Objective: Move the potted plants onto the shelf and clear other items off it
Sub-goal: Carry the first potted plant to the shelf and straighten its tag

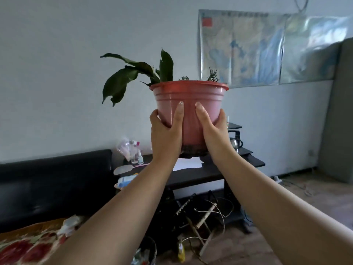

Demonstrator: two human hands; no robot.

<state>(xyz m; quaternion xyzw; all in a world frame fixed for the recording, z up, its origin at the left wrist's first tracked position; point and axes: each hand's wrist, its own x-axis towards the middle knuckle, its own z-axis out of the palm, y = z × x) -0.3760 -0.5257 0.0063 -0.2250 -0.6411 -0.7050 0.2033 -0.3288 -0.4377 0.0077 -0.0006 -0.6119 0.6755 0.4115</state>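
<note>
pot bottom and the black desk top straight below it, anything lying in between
In the head view, a white sheet of paper lies on the black desk under the red plant pot, which both hands hold up in the air.

We saw a terracotta-red pot (188, 104) holding dark green leaves (122, 81). Far right, a map (248, 48) showed pale blue and tan with a red corner patch. The shelf (210, 174) was black; near left, a cloth (26, 247) bore red flowers.
</note>
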